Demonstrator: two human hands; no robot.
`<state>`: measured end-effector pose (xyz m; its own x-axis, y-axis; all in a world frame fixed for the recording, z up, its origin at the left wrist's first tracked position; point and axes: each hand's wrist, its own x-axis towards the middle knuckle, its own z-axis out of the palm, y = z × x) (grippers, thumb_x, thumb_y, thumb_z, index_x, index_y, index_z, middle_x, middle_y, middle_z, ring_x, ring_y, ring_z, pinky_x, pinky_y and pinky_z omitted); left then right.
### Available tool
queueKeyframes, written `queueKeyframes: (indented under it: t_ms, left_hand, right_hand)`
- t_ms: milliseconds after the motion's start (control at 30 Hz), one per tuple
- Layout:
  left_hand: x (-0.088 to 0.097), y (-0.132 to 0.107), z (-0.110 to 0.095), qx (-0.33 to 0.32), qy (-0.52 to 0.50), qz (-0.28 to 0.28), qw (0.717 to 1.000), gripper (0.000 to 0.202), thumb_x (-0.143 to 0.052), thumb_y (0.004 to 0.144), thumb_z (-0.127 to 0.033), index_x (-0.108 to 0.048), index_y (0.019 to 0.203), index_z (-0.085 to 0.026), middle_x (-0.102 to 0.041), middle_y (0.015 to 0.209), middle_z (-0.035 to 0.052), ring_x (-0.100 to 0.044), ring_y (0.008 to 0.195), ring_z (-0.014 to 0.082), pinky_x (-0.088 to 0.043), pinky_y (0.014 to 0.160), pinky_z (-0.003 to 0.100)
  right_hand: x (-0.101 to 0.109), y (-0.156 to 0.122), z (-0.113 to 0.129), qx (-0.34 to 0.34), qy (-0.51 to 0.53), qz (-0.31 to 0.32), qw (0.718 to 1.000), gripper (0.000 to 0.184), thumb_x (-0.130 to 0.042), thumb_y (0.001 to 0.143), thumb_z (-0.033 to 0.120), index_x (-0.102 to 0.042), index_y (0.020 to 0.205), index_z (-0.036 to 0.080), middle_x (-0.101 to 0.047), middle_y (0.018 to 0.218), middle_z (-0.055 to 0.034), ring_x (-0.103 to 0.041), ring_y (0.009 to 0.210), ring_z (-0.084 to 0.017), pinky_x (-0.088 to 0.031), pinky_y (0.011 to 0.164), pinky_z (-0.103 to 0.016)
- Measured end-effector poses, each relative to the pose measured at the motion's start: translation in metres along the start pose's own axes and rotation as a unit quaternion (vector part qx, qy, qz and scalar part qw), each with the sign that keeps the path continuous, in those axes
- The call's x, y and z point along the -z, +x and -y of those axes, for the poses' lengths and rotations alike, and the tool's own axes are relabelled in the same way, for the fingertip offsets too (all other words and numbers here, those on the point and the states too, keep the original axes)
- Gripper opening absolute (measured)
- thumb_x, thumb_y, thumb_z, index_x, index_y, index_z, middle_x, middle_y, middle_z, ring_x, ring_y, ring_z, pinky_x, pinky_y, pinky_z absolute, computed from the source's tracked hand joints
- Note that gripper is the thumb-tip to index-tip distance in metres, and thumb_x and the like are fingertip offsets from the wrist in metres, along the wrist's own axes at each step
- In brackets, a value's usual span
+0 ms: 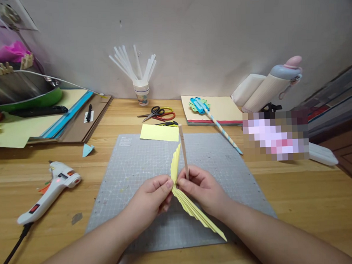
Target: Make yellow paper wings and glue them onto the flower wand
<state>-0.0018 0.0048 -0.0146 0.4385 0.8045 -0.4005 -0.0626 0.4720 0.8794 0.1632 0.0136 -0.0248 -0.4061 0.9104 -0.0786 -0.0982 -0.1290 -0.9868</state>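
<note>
Above the grey cutting mat (131, 169), both hands pinch a pleated yellow paper fan (193, 209) at its middle fold. My left hand (154, 197) grips the fold from the left with thumb and fingers closed. My right hand (200, 187) pinches the same spot and also holds a thin wooden stick (183, 151) that stands upright against the paper. One pleated half rises beside the stick; the other slants down to the right over my right wrist.
A white glue gun (50, 190) lies on the wooden table at left, cord trailing. A yellow paper sheet (159, 132), scissors (157, 113) and a cup of clear sticks (141, 92) sit behind the mat. Paper stacks lie left and right; a finished paper fan (210, 119) rests on the right stack.
</note>
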Motion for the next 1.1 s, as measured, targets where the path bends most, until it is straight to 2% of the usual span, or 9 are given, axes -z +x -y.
queueKeyframes:
  t_ms: [67, 133, 300, 400, 467, 567, 700, 900, 1100]
  left_hand:
    - [0.0, -0.001, -0.004, 0.008, -0.009, -0.01, 1.0, 0.038, -0.055, 0.077, -0.053, -0.048, 0.069, -0.016, -0.039, 0.052, -0.0067, -0.032, 0.043, 0.0049, -0.018, 0.041, 0.019]
    - [0.0, -0.003, -0.006, 0.013, -0.026, -0.029, 0.999, 0.037, -0.058, 0.075, -0.052, -0.051, 0.071, -0.016, -0.041, 0.052, -0.0065, -0.033, 0.043, 0.0045, -0.017, 0.041, 0.019]
    - [0.002, -0.005, -0.002, 0.005, -0.07, -0.034, 0.997, 0.032, -0.061, 0.073, -0.046, -0.05, 0.068, -0.017, -0.047, 0.053, -0.0049, -0.036, 0.044, 0.0055, -0.017, 0.04, 0.019]
    - [0.003, -0.007, -0.003, -0.019, -0.069, -0.023, 0.997, 0.024, -0.055, 0.077, -0.041, -0.052, 0.07, -0.017, -0.05, 0.058, -0.003, -0.039, 0.047, 0.0075, -0.021, 0.04, 0.021]
    - [0.002, -0.007, -0.005, -0.027, -0.055, -0.013, 0.998, 0.018, -0.057, 0.072, -0.035, -0.054, 0.072, -0.017, -0.05, 0.059, -0.0032, -0.039, 0.047, 0.0078, -0.023, 0.041, 0.021]
    - [0.0, -0.007, -0.007, -0.046, -0.002, 0.002, 0.999, 0.014, -0.063, 0.068, -0.028, -0.057, 0.074, -0.016, -0.052, 0.064, -0.0026, -0.04, 0.053, 0.0081, -0.028, 0.046, 0.02]
    - [0.001, -0.006, -0.003, -0.109, 0.119, -0.002, 0.987, 0.014, -0.06, 0.077, -0.031, -0.061, 0.077, -0.017, -0.057, 0.072, 0.0004, -0.048, 0.066, 0.0129, -0.037, 0.06, 0.024]
    - [0.011, -0.007, -0.007, -0.187, 0.303, -0.002, 0.934, 0.01, -0.056, 0.082, -0.024, -0.065, 0.08, -0.021, -0.061, 0.075, -0.0007, -0.054, 0.071, 0.0145, -0.038, 0.064, 0.023]
    - [0.013, -0.01, -0.015, -0.22, 0.413, -0.014, 0.884, 0.014, -0.05, 0.086, -0.024, -0.063, 0.092, -0.024, -0.065, 0.088, -0.0006, -0.059, 0.088, 0.0154, -0.042, 0.077, 0.022]
  right_hand:
    - [0.004, -0.001, 0.0, 0.036, -0.024, 0.007, 0.999, 0.035, -0.042, 0.09, 0.048, -0.054, 0.078, 0.018, -0.048, 0.067, 0.0011, -0.044, 0.062, -0.011, -0.036, 0.06, -0.025]
    - [0.008, -0.002, 0.0, 0.054, -0.083, 0.015, 0.995, 0.039, -0.035, 0.093, 0.046, -0.054, 0.074, 0.018, -0.047, 0.066, 0.0008, -0.043, 0.062, -0.012, -0.036, 0.06, -0.025]
    - [0.011, 0.001, 0.0, 0.07, -0.246, 0.047, 0.966, 0.036, -0.037, 0.093, 0.043, -0.053, 0.073, 0.018, -0.049, 0.066, 0.0006, -0.046, 0.062, -0.012, -0.035, 0.058, -0.023]
    - [0.012, 0.003, 0.0, 0.059, -0.262, 0.055, 0.962, 0.038, -0.035, 0.093, 0.044, -0.052, 0.072, 0.018, -0.048, 0.065, 0.0009, -0.044, 0.059, -0.011, -0.034, 0.054, -0.022]
    - [0.012, 0.004, 0.0, 0.045, -0.253, 0.055, 0.965, 0.038, -0.035, 0.093, 0.045, -0.051, 0.071, 0.018, -0.046, 0.063, 0.0015, -0.043, 0.057, -0.01, -0.033, 0.052, -0.021]
    - [0.013, 0.004, 0.0, 0.027, -0.219, 0.062, 0.973, 0.039, -0.037, 0.092, 0.047, -0.05, 0.069, 0.018, -0.045, 0.062, 0.0024, -0.041, 0.056, -0.01, -0.032, 0.051, -0.021]
    - [0.014, 0.003, 0.0, 0.007, -0.192, 0.078, 0.978, 0.039, -0.038, 0.092, 0.048, -0.048, 0.067, 0.018, -0.043, 0.061, 0.003, -0.04, 0.056, -0.01, -0.031, 0.051, -0.021]
    - [0.014, 0.001, 0.001, 0.015, -0.229, 0.099, 0.968, 0.039, -0.035, 0.093, 0.047, -0.049, 0.069, 0.019, -0.045, 0.062, 0.0025, -0.043, 0.058, -0.011, -0.032, 0.054, -0.022]
    - [0.015, 0.003, 0.0, 0.04, -0.251, 0.06, 0.965, 0.039, -0.035, 0.094, 0.044, -0.047, 0.068, 0.018, -0.043, 0.063, 0.0027, -0.041, 0.06, -0.011, -0.033, 0.058, -0.023]
